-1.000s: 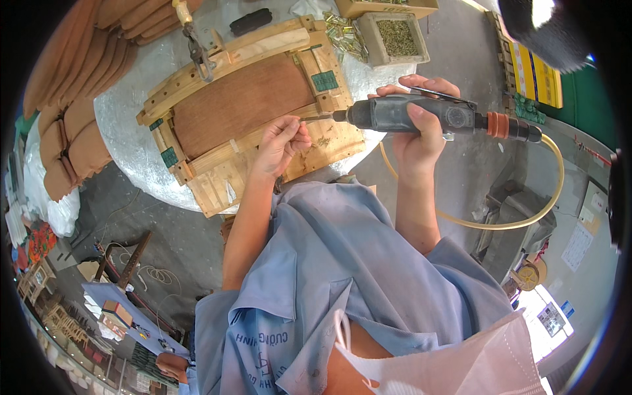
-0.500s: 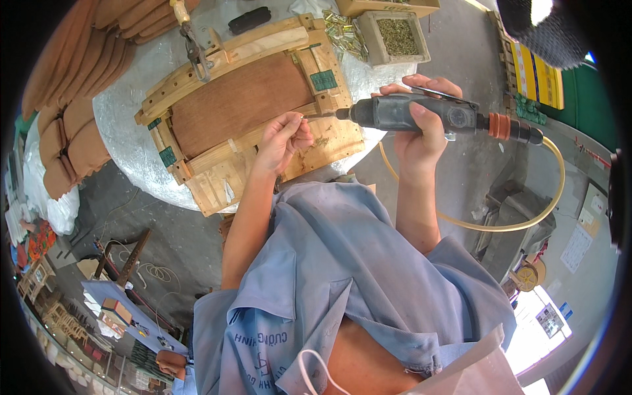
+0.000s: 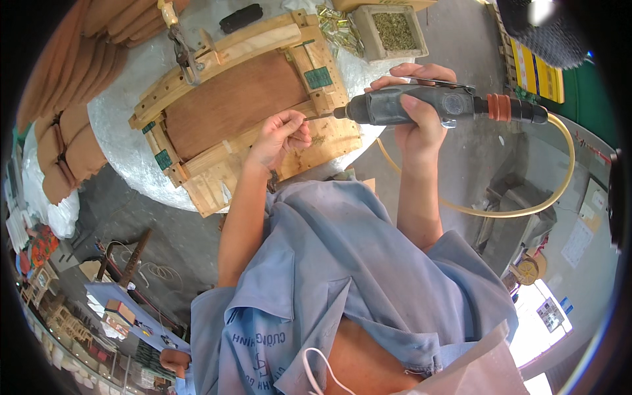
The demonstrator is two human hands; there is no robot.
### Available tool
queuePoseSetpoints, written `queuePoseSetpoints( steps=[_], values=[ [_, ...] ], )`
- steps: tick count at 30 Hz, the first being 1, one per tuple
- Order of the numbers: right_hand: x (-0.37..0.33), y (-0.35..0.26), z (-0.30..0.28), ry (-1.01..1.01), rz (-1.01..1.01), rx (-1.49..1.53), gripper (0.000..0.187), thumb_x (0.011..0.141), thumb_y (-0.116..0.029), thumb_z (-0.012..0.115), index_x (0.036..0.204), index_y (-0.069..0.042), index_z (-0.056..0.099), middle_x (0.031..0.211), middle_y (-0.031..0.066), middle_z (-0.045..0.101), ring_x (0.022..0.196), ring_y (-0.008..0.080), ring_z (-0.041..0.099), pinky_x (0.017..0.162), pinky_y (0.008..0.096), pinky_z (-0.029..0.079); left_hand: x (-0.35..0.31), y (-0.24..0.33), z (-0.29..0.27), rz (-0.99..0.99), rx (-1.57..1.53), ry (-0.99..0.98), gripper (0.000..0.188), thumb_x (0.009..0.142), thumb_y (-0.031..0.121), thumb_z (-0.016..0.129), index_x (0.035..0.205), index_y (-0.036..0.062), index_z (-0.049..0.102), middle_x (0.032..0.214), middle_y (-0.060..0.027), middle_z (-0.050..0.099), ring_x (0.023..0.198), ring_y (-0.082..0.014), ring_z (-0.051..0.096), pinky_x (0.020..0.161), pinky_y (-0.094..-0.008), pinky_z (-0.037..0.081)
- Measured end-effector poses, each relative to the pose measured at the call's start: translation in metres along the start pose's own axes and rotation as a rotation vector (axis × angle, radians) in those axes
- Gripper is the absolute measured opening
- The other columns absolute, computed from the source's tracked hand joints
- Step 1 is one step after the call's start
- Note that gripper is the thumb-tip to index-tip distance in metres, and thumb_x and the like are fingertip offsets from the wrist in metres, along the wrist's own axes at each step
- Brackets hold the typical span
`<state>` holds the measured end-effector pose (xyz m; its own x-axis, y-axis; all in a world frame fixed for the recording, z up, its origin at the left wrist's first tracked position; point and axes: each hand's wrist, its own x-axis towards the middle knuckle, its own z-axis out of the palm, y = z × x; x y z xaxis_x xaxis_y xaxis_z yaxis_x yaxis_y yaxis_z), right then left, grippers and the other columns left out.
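My right hand (image 3: 424,122) wraps around a grey air-powered driver (image 3: 388,106), its thumb across the body and fingers over the far side. The driver's thin bit (image 3: 320,116) points left. At the bit's tip, my left hand (image 3: 280,137) is closed in a pinch; whatever small piece its fingertips hold is too small to make out. Both hands are over the near edge of a wooden jig (image 3: 263,168). Inside the jig lies a curved brown wooden panel (image 3: 237,102), framed by light wood rails with green pads (image 3: 318,78).
A metal toggle clamp (image 3: 186,59) stands at the jig's far side. Beyond it are a square tray (image 3: 421,49) of small brass-coloured pieces and a dark cloth-like bundle (image 3: 241,18). Brown panels (image 3: 79,141) are stacked at left. A yellow hose (image 3: 563,178) loops at right.
The driver's rear end has swung slightly away from me, so it lies more level across the view, and its hose loop has shifted right. The left hand keeps its pinch at the bit tip.
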<state>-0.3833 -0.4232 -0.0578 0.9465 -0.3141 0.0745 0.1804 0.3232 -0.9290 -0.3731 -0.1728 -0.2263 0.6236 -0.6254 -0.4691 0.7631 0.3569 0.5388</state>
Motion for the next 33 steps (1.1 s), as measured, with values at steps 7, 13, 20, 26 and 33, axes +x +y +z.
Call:
queuePoseSetpoints(
  steps=[7,13,20,26,33],
  values=[
    [0.021,0.022,0.004,-0.029,-0.142,-0.132,0.050,0.081,0.001,0.072,0.125,0.000,0.047,0.117,0.0245,0.067,0.098,0.0381,0.077,0.088,0.0501,0.064,0.021,0.014,0.012,-0.014,0.013,0.360,0.033,0.107,0.034,0.070,0.110,0.0005,0.073,0.085,-0.0050,0.073,0.068,-0.0117,0.069,0.057,-0.0256,0.057],
    [0.059,0.065,0.016,-0.062,-0.283,-0.339,0.035,0.078,-0.003,0.078,0.111,0.003,0.068,0.116,0.0138,0.071,0.105,0.0248,0.072,0.096,0.0386,0.058,0.061,0.044,-0.002,0.132,0.370,0.587,0.031,0.102,0.032,0.075,0.095,0.0020,0.075,0.076,-0.0038,0.069,0.060,-0.0093,0.064,0.051,-0.0246,0.050],
    [0.095,0.111,0.029,-0.096,-0.405,-0.579,0.023,0.073,-0.002,0.080,0.096,0.000,0.075,0.112,0.0103,0.073,0.099,0.0203,0.070,0.091,0.0350,0.056,0.075,0.047,-0.008,0.068,0.374,0.597,0.032,0.098,0.033,0.079,0.088,0.0030,0.073,0.073,-0.0047,0.070,0.058,-0.0114,0.068,0.049,-0.0251,0.053],
    [0.099,0.117,0.035,-0.080,-0.339,-0.507,0.029,0.074,0.000,0.080,0.101,0.000,0.071,0.107,0.0109,0.075,0.097,0.0209,0.072,0.089,0.0345,0.057,0.077,0.048,-0.009,0.029,0.364,0.600,0.031,0.098,0.033,0.078,0.089,0.0028,0.074,0.073,-0.0049,0.071,0.060,-0.0117,0.069,0.049,-0.0255,0.053],
    [0.110,0.117,0.038,-0.187,-0.471,-0.671,0.035,0.074,0.000,0.080,0.107,0.001,0.067,0.099,0.0113,0.077,0.088,0.0168,0.074,0.082,0.0318,0.058,0.076,0.051,-0.007,-0.002,0.387,0.609,0.033,0.098,0.033,0.078,0.089,0.0022,0.074,0.073,-0.0054,0.071,0.058,-0.0121,0.069,0.048,-0.0255,0.053]
  ],
)
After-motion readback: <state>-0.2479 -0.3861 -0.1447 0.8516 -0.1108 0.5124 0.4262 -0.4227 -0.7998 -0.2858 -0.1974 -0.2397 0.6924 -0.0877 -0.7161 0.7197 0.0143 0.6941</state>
